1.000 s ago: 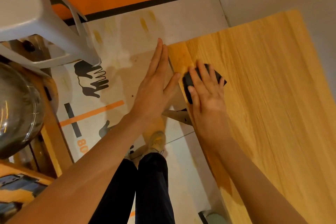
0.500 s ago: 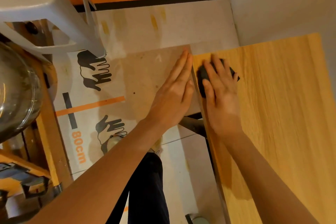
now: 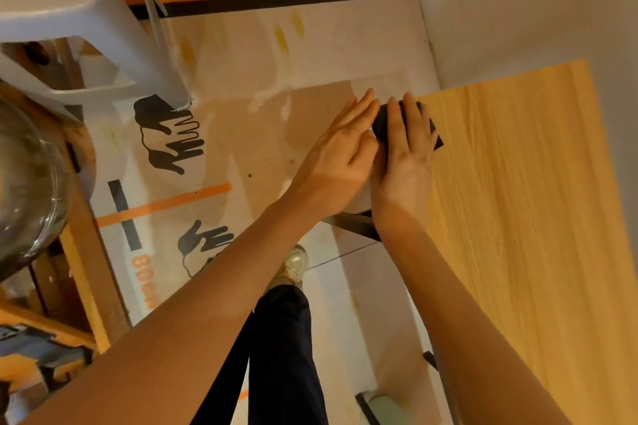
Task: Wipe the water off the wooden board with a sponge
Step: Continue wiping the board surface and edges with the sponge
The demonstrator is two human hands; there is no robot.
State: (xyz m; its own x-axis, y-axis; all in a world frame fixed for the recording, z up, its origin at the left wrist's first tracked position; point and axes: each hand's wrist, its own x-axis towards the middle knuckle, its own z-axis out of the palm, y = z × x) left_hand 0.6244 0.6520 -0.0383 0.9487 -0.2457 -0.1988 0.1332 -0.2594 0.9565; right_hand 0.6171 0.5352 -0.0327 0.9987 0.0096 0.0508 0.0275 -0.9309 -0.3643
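- Right hand (image 3: 407, 148): fingers straight, pressing the sponge (image 3: 383, 124) flat at the wooden board (image 3: 518, 200) corner, for full contact.
- Left hand (image 3: 341, 152): fingers extended beside the board edge, apparently catching runoff.

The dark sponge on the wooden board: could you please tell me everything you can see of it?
The dark, nearly black sponge lies flat at the far left corner of the light wooden board, mostly hidden. The right hand presses on it with straight fingers; the left hand, held off the board's edge, meets its left side. One angular corner shows right of the fingers.
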